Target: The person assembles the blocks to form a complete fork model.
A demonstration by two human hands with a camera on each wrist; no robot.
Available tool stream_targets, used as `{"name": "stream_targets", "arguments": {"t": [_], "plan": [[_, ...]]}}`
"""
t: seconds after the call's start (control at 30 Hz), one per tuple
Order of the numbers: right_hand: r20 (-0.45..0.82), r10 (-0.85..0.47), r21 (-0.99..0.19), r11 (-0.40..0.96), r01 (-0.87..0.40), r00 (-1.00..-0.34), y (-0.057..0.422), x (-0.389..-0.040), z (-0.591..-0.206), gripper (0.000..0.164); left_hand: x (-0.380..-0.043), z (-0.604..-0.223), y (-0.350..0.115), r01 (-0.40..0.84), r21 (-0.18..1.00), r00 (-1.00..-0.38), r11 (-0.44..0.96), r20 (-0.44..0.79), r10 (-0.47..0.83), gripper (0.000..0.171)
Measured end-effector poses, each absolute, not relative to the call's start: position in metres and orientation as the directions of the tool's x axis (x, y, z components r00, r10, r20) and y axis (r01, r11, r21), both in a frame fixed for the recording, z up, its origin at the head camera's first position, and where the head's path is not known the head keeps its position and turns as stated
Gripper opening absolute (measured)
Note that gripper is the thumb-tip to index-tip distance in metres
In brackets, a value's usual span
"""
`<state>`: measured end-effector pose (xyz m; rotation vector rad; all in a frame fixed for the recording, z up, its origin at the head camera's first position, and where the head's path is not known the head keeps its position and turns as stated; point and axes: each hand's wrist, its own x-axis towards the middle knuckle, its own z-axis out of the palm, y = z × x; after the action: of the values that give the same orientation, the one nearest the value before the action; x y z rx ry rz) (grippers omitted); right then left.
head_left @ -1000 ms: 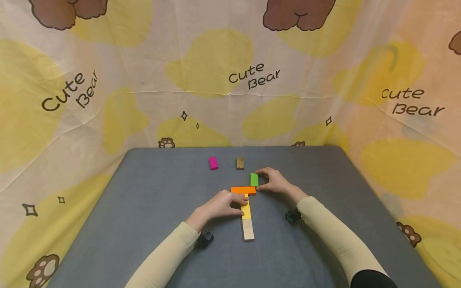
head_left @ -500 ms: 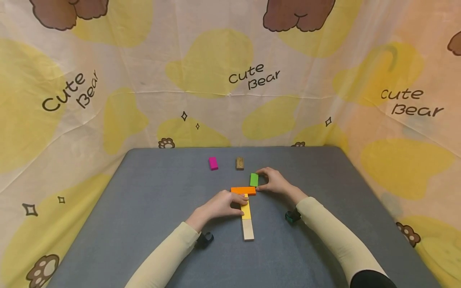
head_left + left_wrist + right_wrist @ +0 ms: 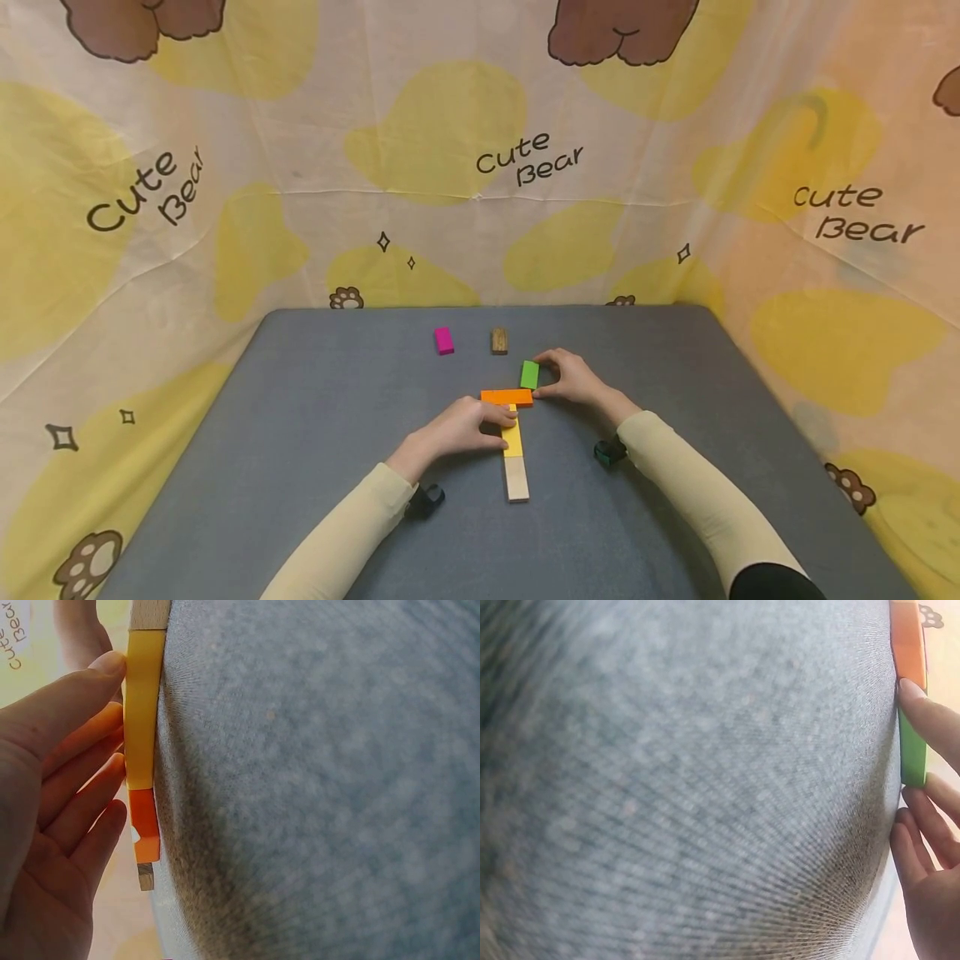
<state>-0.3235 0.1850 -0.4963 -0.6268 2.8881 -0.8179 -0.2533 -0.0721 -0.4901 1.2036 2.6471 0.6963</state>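
to its left, our right hand (image 3: 573, 379), the nearer, pinches the green block (image 3: 529, 374) by its ends; the block's long axis points away from us, beyond the orange block (image 3: 507, 397). our left hand (image 3: 457, 427) touches the yellow block (image 3: 513, 442); whether it grips, we cannot tell.

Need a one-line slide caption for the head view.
Left hand touching the yellow block, right hand pinching the green block, orange block lying crosswise between the two blocks.

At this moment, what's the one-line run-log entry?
left hand: on yellow block; right hand: pinches green block; orange block: across yellow's far end; pale block: yellow's near end; pink block, brown block: farther back
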Motion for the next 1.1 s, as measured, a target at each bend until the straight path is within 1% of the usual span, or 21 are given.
{"name": "stream_targets", "arguments": {"t": [0.13,0.6,0.73,0.87,1.0,1.1], "plan": [[0.033,-0.399,-0.516,0.778,-0.357,-0.916,0.184,-0.323,-0.496,0.068,-0.253,-0.49,-0.072,0.68,0.47,-0.664,0.563,0.069,0.744,0.042],[0.05,-0.402,-0.513,0.775,-0.369,-0.914,0.183,-0.321,-0.497,0.067,-0.253,-0.489,-0.072,0.673,0.472,-0.668,0.57,0.056,0.742,0.043],[0.048,-0.413,-0.517,0.769,-0.377,-0.909,0.184,-0.322,-0.496,0.069,-0.252,-0.488,-0.072,0.673,0.473,-0.667,0.568,0.057,0.743,0.043],[-0.005,-0.439,-0.52,0.769,-0.372,-0.899,0.186,-0.325,-0.491,0.076,-0.253,-0.488,-0.072,0.666,0.482,-0.67,0.569,0.05,0.741,0.043],[-0.075,-0.463,-0.552,0.757,-0.35,-0.883,0.19,-0.332,-0.477,0.082,-0.253,-0.489,-0.073,0.666,0.487,-0.667,0.565,0.051,0.743,0.043],[-0.08,-0.47,-0.569,0.746,-0.347,-0.879,0.192,-0.34,-0.465,0.082,-0.254,-0.491,-0.073,0.663,0.493,-0.667,0.563,0.049,0.743,0.043]]}}
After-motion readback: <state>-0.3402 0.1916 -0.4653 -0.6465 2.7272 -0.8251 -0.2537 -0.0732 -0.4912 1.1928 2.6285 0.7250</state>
